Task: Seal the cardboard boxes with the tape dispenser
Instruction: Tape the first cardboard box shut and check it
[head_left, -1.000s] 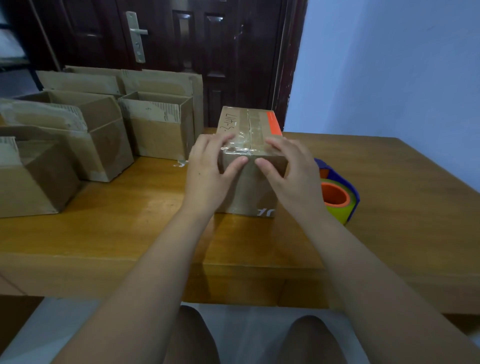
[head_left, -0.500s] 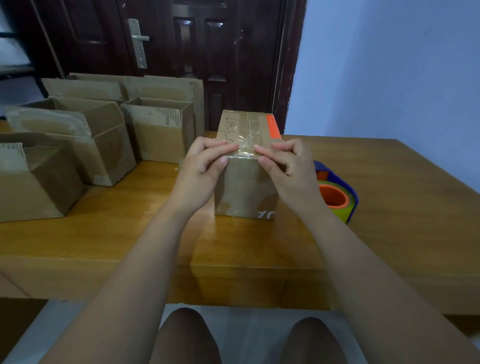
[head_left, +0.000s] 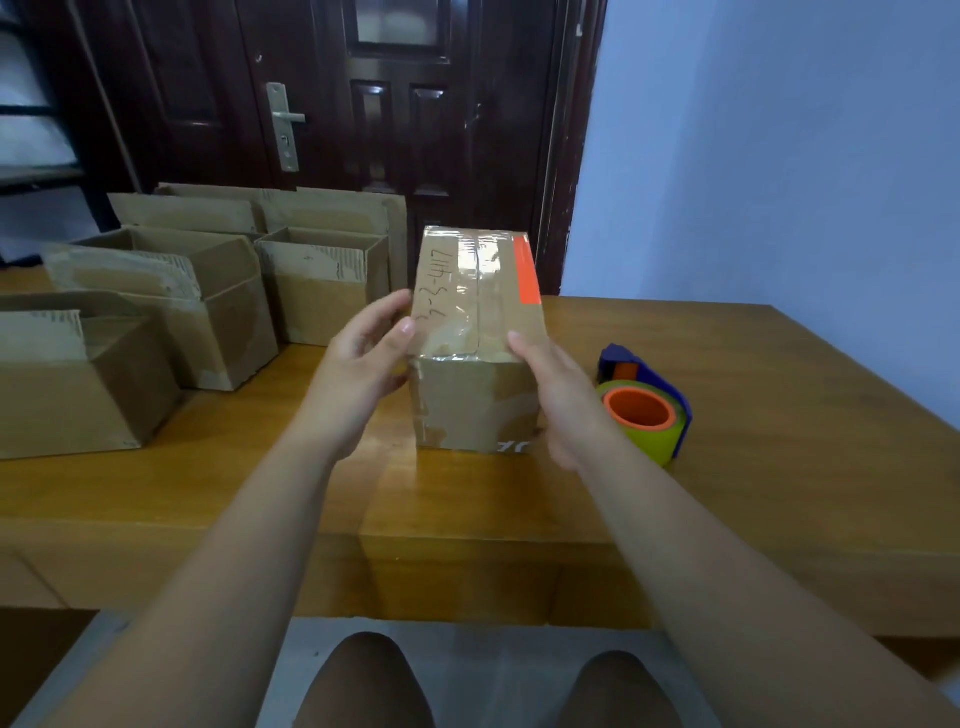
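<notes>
Press-down done: left hand (head_left: 363, 358) and right hand (head_left: 561, 395) slid off seam to box (head_left: 475, 291) flanks, fingers relaxed, straight, pinching nothing; box looked sealed.

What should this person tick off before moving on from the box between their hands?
1. Top seam of the closed box: ok, clear tape runs along it and over the front edge.
2. Bottom seam: cannot tell, hidden.
3. Hands free: ok, the left hand and right hand flank the box and hold no tool.
4. Reach of the tape dispenser: ok, it lies on the table just right of the right hand.
5. The open boxes at left: not ok, flaps up, unsealed.
</notes>
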